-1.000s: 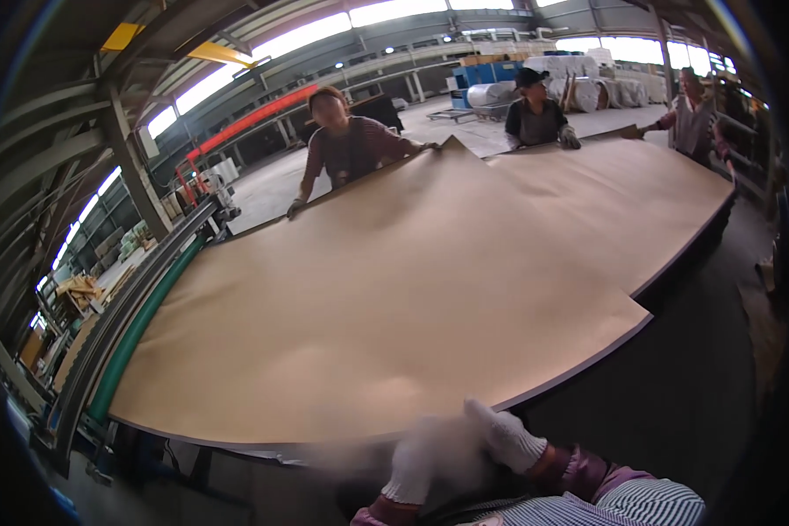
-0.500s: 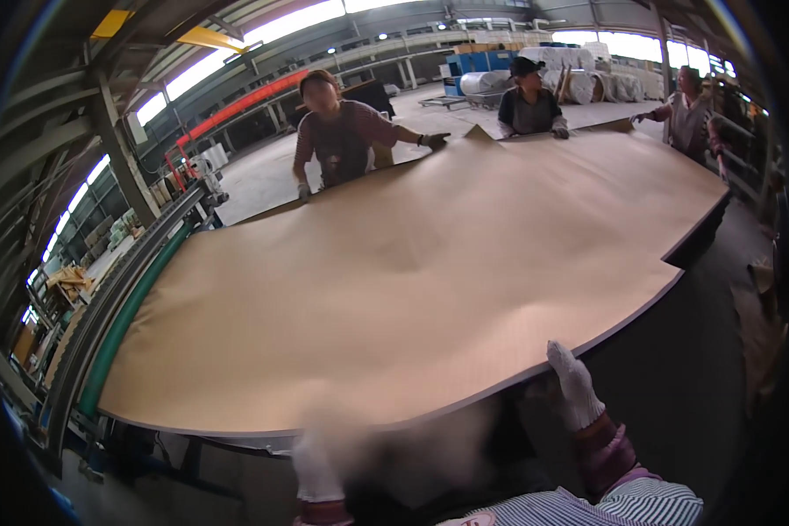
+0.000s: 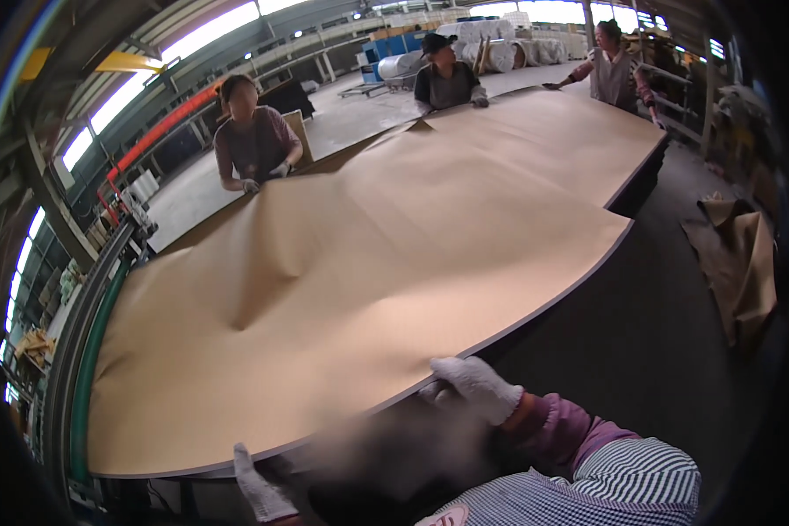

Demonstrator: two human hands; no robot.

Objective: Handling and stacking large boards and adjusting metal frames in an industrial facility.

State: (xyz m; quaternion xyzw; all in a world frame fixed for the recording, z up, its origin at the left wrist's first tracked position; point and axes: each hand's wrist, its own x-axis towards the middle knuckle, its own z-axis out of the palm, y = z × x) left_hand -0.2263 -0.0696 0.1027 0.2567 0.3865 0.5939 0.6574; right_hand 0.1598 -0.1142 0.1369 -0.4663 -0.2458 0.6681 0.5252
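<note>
A very large brown paper sheet [image 3: 394, 289] spreads before me, wrinkled and raised in folds, with a pale edge along my side. My right hand [image 3: 478, 387], in a white knitted glove, is closed on this near edge. Farther left, my gloved left hand [image 3: 261, 487] is at the same edge, its thumb laid over the top and its other fingers hidden below. Across from me, a co-worker [image 3: 252, 140] has both gloved hands at the sheet's far edge, beside a deep fold. A blurred patch covers the area between my hands.
A green roller [image 3: 96, 368] on a machine frame borders the sheet's left end. Two more co-workers stand at the far side, one in a dark cap [image 3: 447, 79] and one at the right corner [image 3: 616, 74]. Crumpled brown paper [image 3: 736, 263] hangs at right. Wrapped rolls [image 3: 500, 54] stand behind.
My right hand has moved left along the edge and my view has turned right. The co-worker opposite has brought both hands together on the far edge, and a deep fold has risen there.
</note>
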